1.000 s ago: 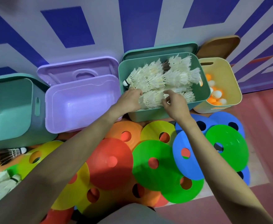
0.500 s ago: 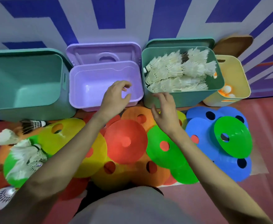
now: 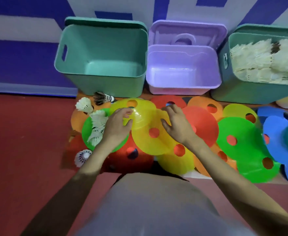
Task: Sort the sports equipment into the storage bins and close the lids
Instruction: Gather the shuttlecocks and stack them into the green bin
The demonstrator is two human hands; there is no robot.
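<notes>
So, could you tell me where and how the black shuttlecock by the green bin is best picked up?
Pinch the black shuttlecock around its feather skirt, coming from above. It lies on its side on the floor, cork pointing right, just in front of the empty green bin, so the flared skirt is probably the easiest part to grip.

Sports hall: red court floor (image 3: 29,133), painted wall (image 3: 20,62), training cones (image 3: 238,133).

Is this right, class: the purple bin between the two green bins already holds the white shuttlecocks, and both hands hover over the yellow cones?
Not quite. The head view shows the purple bin empty; the white shuttlecocks fill the green bin on the right. The rest stands.
</notes>
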